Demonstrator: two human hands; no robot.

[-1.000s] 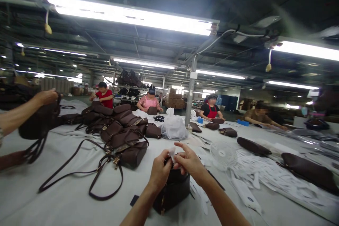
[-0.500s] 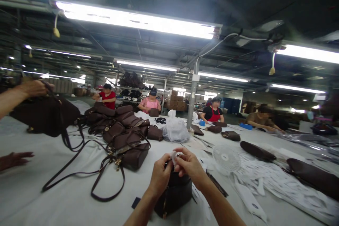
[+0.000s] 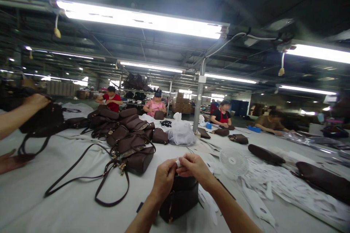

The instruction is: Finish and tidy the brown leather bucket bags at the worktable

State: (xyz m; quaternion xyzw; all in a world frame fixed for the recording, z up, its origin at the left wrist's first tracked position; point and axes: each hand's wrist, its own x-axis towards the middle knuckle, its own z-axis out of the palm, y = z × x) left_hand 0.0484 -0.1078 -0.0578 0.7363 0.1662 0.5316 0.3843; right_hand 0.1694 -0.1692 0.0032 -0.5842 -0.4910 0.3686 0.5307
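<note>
We are mid-step with a small white scrap point(image 3: 178, 162), paper or tissue by the look of it, pinched between both hands just above the open top of the dark brown bag point(image 3: 179, 198) that stands upright on the desk point(image 3: 54, 204) right in front of us. Our left hand point(image 3: 164, 179) has its fingers curled shut on the scrap from the 9 o'clock side; our right hand point(image 3: 194, 167) closes on it from 3 o'clock, thumb and forefinger meeting at the same spot. We judge this to be the handling of the scrap at the bag's mouth; whether it is going in or coming out we cannot tell. The next move calls for a steady bag and a small, careful motion.

At 10 o'clock lies a heap of brown bags point(image 3: 125, 134) with long straps; at 2 o'clock, a small white fan point(image 3: 233, 160). A co-worker's hand point(image 3: 37, 101) lifts another bag at far 9 o'clock.
</note>
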